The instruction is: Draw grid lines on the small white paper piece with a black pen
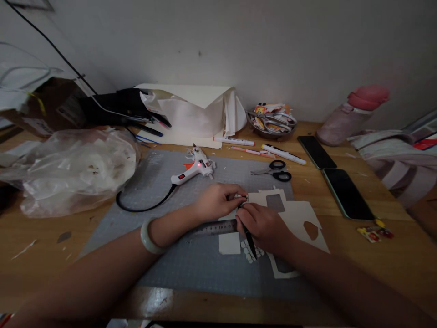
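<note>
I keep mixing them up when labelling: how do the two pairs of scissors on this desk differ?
The black-handled scissors lie flat on the wooden desk beside the grey cutting mat; the silver scissors rest in a metal dish by the wall. The black-handled pair looks smaller, and its handles are dark where the silver pair's are pale metal. Neither is in a hand.

Steel ruler [215, 227] is lying flat on the grey mat, crossing white card [229, 242]; black pen [250, 242] is standing tilted against the card.
</note>
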Demonstrator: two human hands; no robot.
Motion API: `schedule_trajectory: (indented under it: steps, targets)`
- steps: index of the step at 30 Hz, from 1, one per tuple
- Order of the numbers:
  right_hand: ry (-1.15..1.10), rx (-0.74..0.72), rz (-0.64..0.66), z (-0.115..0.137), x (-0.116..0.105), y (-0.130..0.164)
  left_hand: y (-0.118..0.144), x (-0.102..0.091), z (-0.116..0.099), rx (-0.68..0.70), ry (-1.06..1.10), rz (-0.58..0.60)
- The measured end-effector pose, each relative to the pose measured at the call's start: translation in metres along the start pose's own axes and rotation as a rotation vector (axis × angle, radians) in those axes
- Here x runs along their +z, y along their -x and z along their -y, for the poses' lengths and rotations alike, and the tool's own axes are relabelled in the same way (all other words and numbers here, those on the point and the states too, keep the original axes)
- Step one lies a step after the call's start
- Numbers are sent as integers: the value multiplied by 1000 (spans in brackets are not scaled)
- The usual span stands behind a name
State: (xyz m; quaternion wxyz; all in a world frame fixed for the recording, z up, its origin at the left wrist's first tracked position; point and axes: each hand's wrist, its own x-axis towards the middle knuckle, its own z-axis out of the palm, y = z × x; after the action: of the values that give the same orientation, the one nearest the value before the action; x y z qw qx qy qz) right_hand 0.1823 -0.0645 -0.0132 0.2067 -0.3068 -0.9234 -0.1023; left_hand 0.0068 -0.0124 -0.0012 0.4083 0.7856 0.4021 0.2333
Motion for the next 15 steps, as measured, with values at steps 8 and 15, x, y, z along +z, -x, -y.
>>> schedule_trajectory:
  steps: [8,15]
  targets:
    - [-528,408,-172,-19,1,17,0,1,4,-26,-9,-14]
    - [-1121,1106,-379,-44,6,5,-1,1,4,-45,-6,-38]
